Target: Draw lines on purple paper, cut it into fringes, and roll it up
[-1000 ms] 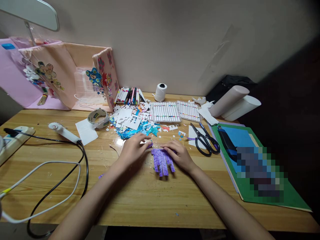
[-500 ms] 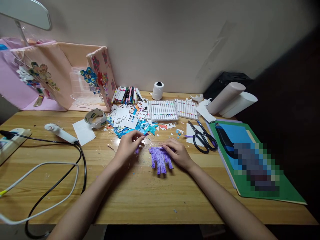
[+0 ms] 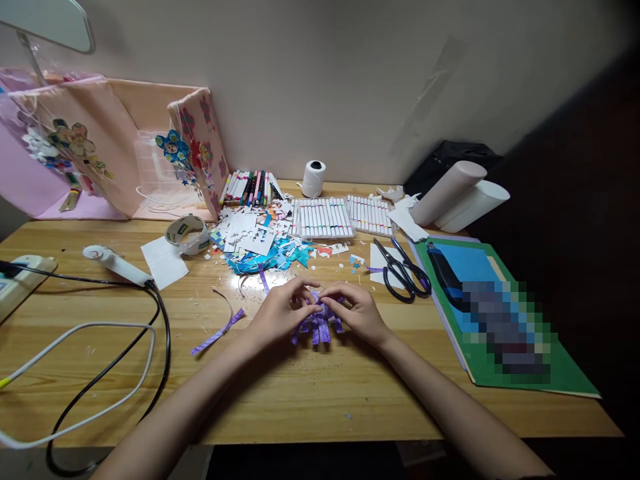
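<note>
A purple patterned piece of paper (image 3: 321, 331) with strip-like cuts along its lower edge is between my two hands. My left hand (image 3: 286, 308) is closed at its upper left part, thumb and fingers pinched together. On the other side, my right hand (image 3: 361, 315) pinches the paper's top edge, and the fingertips of both hands nearly meet. Fingers cover much of the upper paper. Loose purple strips (image 3: 216, 333) lie crossed on the table left of my left hand. Another purple strip (image 3: 263, 279) rests just beyond that hand.
Paper scraps (image 3: 260, 243) are heaped ahead, beside cased markers (image 3: 324, 219) and a thread spool (image 3: 314, 179). Black-handled scissors (image 3: 400, 270) lie to the right, near a green board (image 3: 545, 360). A tape roll (image 3: 187, 233), glue gun (image 3: 117, 265) and cables (image 3: 163, 360) occupy the left.
My left hand has moved right and taken hold of the purple paper. Crossed purple strips now show on the table to its left. My right hand stays at the paper's top edge.
</note>
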Demonstrator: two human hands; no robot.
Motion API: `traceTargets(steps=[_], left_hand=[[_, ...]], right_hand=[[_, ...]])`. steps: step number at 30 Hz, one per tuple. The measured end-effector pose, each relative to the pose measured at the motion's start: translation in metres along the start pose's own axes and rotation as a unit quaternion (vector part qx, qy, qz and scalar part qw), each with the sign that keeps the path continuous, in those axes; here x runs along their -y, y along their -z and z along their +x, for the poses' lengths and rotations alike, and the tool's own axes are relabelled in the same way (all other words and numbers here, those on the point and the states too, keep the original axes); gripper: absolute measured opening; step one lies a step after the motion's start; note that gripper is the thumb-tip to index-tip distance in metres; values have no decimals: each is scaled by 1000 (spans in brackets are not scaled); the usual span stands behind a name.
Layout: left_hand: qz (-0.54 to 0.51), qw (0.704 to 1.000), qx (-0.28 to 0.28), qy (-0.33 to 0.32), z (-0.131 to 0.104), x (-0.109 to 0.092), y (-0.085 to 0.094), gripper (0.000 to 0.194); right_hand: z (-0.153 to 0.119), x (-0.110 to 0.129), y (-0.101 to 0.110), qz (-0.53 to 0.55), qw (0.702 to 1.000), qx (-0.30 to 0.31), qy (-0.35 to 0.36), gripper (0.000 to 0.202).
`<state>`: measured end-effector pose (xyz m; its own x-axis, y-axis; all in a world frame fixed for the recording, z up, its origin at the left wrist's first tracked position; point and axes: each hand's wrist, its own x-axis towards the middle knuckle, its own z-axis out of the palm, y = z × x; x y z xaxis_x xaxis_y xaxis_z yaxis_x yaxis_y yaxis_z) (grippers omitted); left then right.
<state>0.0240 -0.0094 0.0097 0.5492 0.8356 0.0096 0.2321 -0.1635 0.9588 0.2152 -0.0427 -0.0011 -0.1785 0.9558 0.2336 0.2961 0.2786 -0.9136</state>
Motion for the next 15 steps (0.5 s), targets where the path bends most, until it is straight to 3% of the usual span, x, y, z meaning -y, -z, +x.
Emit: traceTargets(steps=[4, 7, 10, 12, 15], left_hand=[[-24, 999, 3, 24, 4, -1, 5, 18], [-33, 995, -81, 40, 7, -4, 11, 17], [-105, 982, -148, 60, 9, -5, 10, 26], [-155, 974, -149, 74, 9, -5, 4, 30], [-156, 978, -107, 87, 8, -5, -6, 28]], right_hand=[[1, -4, 2, 32, 997, -51, -44, 15], [4, -6, 5, 52, 994, -38, -86, 20], [7, -6, 4, 81, 989, -42, -117, 26], [8, -6, 0, 108, 982, -78, -131, 31], [6, -3, -9, 120, 977, -99, -146, 38]])
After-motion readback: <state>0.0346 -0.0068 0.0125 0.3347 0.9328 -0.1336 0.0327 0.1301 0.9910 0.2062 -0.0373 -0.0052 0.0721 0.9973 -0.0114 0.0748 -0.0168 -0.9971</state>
